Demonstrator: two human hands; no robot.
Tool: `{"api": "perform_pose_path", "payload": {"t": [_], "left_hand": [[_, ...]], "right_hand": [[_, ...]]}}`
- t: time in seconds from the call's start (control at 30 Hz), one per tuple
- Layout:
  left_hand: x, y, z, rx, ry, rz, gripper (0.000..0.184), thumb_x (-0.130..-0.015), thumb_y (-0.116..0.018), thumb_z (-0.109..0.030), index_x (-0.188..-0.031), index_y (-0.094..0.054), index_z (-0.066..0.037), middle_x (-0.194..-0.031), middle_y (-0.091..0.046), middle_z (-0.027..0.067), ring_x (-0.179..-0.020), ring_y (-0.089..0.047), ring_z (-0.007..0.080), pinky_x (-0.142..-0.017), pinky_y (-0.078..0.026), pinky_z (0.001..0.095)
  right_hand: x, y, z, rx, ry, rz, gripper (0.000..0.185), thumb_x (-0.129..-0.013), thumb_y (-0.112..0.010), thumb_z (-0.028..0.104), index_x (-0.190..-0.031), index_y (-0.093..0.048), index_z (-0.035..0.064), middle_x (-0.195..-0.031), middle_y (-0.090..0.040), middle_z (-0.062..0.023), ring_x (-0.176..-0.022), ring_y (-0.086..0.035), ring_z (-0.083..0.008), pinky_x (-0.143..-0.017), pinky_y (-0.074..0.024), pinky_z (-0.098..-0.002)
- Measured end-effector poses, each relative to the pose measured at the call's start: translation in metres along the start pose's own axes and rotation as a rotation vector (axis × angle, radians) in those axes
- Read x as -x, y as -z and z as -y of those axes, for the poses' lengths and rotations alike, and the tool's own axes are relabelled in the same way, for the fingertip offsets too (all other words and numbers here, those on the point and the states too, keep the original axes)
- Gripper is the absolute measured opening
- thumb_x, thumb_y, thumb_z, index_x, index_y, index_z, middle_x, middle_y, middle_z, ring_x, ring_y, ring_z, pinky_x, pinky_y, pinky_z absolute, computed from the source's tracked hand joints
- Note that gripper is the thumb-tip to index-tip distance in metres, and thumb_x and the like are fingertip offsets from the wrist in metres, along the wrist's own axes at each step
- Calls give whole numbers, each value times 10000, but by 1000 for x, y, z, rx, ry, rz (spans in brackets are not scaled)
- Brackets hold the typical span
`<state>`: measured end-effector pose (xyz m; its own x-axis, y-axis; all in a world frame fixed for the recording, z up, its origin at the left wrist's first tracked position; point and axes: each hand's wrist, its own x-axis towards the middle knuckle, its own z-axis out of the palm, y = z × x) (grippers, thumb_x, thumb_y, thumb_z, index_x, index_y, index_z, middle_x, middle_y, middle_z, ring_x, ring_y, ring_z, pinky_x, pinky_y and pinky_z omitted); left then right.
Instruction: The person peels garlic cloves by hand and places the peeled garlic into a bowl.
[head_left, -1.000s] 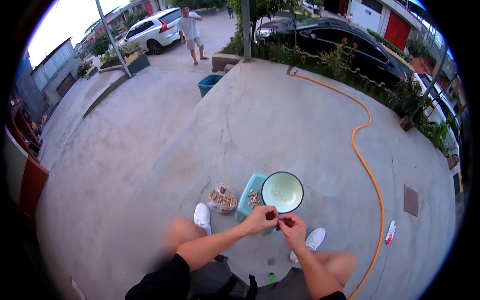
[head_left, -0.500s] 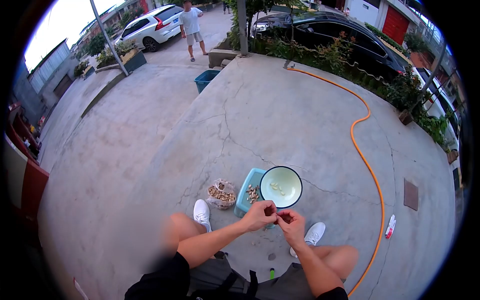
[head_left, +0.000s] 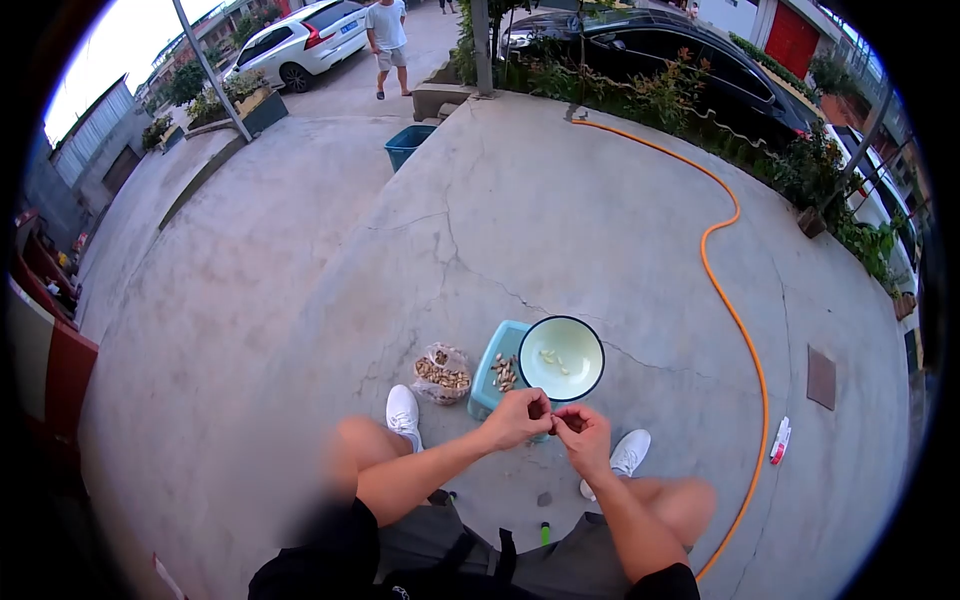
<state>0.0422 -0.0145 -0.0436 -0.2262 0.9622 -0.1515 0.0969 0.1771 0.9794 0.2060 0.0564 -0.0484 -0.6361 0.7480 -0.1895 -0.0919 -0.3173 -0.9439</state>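
My left hand (head_left: pixel 518 418) and my right hand (head_left: pixel 584 436) meet fingertip to fingertip, pinched around something too small to make out. Just beyond them a pale enamel bowl (head_left: pixel 580 378) with a dark rim holds several whitish pieces. It rests partly over a light-blue plastic tub or stool (head_left: pixel 483 388), on which several small brownish pieces (head_left: pixel 503 372) lie. To the left, a clear plastic bag (head_left: pixel 442 374) full of similar brown pieces sits on the concrete.
An orange hose (head_left: pixel 738 322) curves along the right. Near it lie a red-and-white packet (head_left: pixel 780 441) and a square floor cover (head_left: pixel 821 378). A blue-green bin (head_left: pixel 407 146), a person (head_left: pixel 387 45) and parked cars are farther off.
The view has tilted slightly, so the ground things appear higher. Both hands remain pinched together near the bowl. The distant person has turned and shifted stance, with the arm now lowered.
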Motion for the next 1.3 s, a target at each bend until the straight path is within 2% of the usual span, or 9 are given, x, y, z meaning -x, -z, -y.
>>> {"api": "perform_pose_path", "payload": {"t": [0.13, 0.33, 0.43, 0.5, 0.6, 0.73, 0.83, 1.3], "left_hand": [[-1, 1, 0, 20, 20, 26, 130, -856, -696, -81, -838, -585, -16, -725, -609, -9, -650, -544, 43, -576, -450, 224], [-1, 2, 3, 81, 7, 79, 115, -892, -687, -88, -886, -609, -5, -767, -641, 8, -704, -595, 55, -630, -491, 227], [-1, 1, 9, 29, -95, 60, 102, -892, -682, -82, -897, -623, 1, -766, -645, 11, -697, -593, 60, -627, -492, 230], [-4, 0, 7, 53, -74, 61, 97, -892, -681, -77, -891, -626, 3, -765, -646, 16, -701, -595, 63, -626, -494, 236], [1, 0, -1, 39, -19, 67, 97, -885, -689, -70, -867, -631, 5, -755, -646, 29, -698, -598, 75, -622, -499, 253], [0, -4, 2, -1, -65, 36, 115, -869, -709, -70, -845, -625, 4, -744, -640, 32, -678, -595, 79, -610, -498, 253], [2, -3, 1, 7, -8, 35, 122, -869, -710, -75, -838, -624, 7, -749, -642, 38, -681, -597, 82, -607, -502, 257], [1, -4, 3, -12, -37, 52, 118, -857, -706, -68, -840, -621, 12, -752, -649, 53, -694, -609, 103, -633, -517, 272]], "right_hand": [[0, 1, 1, 64, 3, -7, 95, -902, -674, -1, -988, -661, -40, -872, -694, -45, -779, -659, -103, -717, -532, -234], [-2, 4, -1, 41, 17, -22, 89, -903, -667, -20, -988, -660, -45, -878, -694, -66, -785, -670, -125, -725, -554, -252], [-5, 7, -4, 89, 35, -9, 95, -907, -661, -15, -995, -659, -49, -872, -697, -69, -783, -674, -129, -726, -555, -256], [-2, 8, -6, 83, 18, -33, 87, -898, -675, 5, -969, -668, -46, -831, -701, -54, -737, -664, -103, -671, -525, -232], [-1, 6, -1, 123, 10, -54, 79, -898, -675, 16, -948, -678, -44, -812, -702, -55, -713, -660, -100, -657, -520, -231], [-2, 7, -5, 225, 17, -92, 91, -872, -686, 34, -914, -688, -47, -782, -698, -45, -700, -652, -90, -650, -514, -226], [-4, 7, -11, 247, 28, -122, 84, -861, -691, 35, -899, -687, -40, -776, -696, -41, -703, -647, -82, -647, -512, -224], [-2, 3, -7, 258, 27, -155, 37, -847, -688, 10, -857, -678, -24, -758, -682, -19, -683, -618, -54, -625, -495, -210]]}}
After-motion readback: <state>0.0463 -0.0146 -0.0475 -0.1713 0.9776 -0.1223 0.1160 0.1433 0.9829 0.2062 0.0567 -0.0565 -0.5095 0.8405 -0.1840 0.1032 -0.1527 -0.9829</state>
